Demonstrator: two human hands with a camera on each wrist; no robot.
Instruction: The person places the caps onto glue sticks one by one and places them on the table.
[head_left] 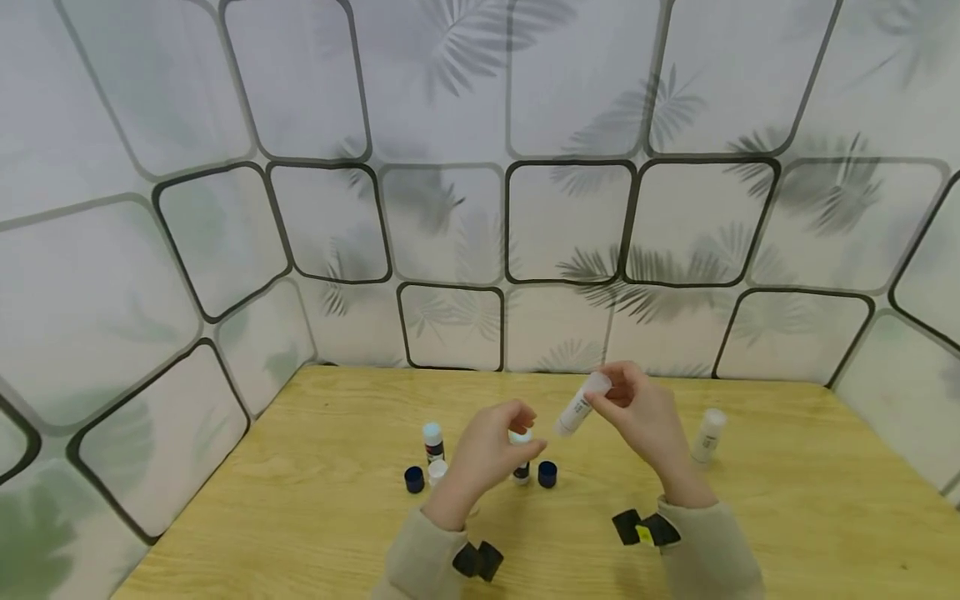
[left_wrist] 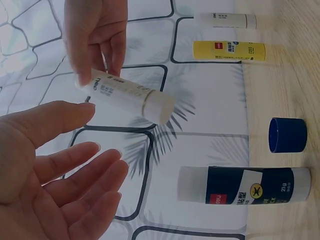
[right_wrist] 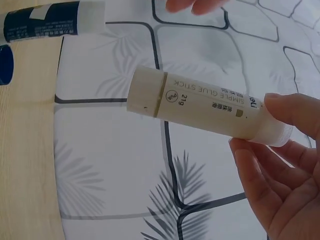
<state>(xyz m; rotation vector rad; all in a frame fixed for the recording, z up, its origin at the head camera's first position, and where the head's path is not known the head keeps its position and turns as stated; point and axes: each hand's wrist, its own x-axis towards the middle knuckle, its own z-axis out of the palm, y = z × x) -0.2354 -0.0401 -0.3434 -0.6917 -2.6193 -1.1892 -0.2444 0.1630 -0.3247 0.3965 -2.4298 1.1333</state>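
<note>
My right hand [head_left: 645,421] pinches a white glue stick [right_wrist: 200,107] by its ridged end, between thumb and fingers, and holds it tilted above the table. The stick's other end points down toward my left hand [head_left: 487,450], which is held in the air with fingers apart and nothing in them. In the left wrist view, a gap separates the left fingertips [left_wrist: 112,157] from the white glue stick. Below that hand stands a navy glue stick [left_wrist: 250,185] without its dark cap, partly hidden in the head view. A navy cap [head_left: 547,474] lies beside it.
Another navy glue stick [head_left: 433,442] stands to the left, near a second navy cap [head_left: 414,479] and a small white piece [head_left: 438,472]. A white glue stick [head_left: 708,435] stands at right. The left wrist view shows a yellow glue stick [left_wrist: 230,51]. Patterned fabric [head_left: 450,225] surrounds the table.
</note>
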